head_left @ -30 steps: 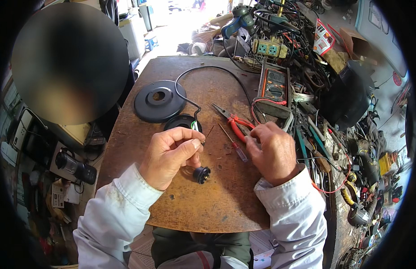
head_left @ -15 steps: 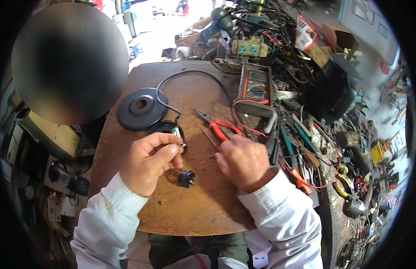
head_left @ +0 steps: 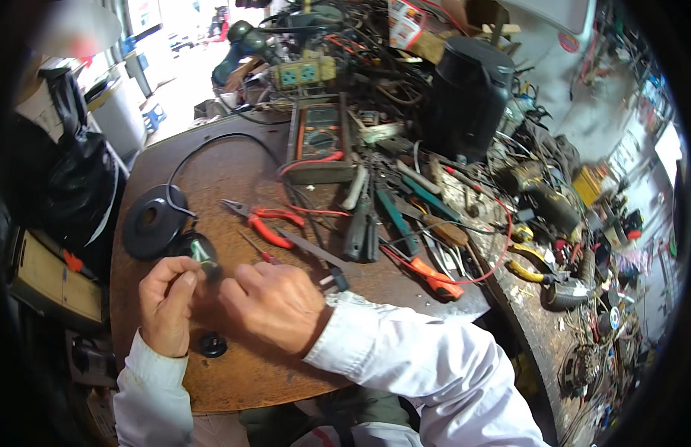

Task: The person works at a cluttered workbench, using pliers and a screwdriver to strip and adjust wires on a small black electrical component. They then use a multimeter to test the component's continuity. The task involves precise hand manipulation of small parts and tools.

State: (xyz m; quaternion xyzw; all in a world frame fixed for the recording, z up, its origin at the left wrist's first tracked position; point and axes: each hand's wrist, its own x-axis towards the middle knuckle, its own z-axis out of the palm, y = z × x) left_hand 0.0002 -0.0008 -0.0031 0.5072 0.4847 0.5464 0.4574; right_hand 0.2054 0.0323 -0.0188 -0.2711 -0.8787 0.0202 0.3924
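My left hand (head_left: 169, 305) is closed in a pinch, thumb against forefinger, above the table's left side; what sits between the fingertips is too small to make out. Close to its right, my right hand (head_left: 275, 307) has its fingers curled inward, and their tips and anything in them are hidden. Just beyond the left fingertips lies a black round housing (head_left: 188, 242) with a green piece (head_left: 202, 253) inside. A black disc with a centre hole (head_left: 165, 232) rests behind it. Below the hands lies a small black round part (head_left: 212, 344).
Red-handled pliers (head_left: 267, 232), a thin screwdriver (head_left: 269, 258) and a flat metal blade (head_left: 312, 246) lie beyond my right hand. A multimeter (head_left: 319, 138) stands farther back. Several hand tools (head_left: 394, 223) crowd the right. A person in black (head_left: 66, 179) is at the left.
My right hand has moved left from beside the pliers, close to my left hand. The view has swung right, so the tabletop things appear farther left. The left hand keeps its pinch.
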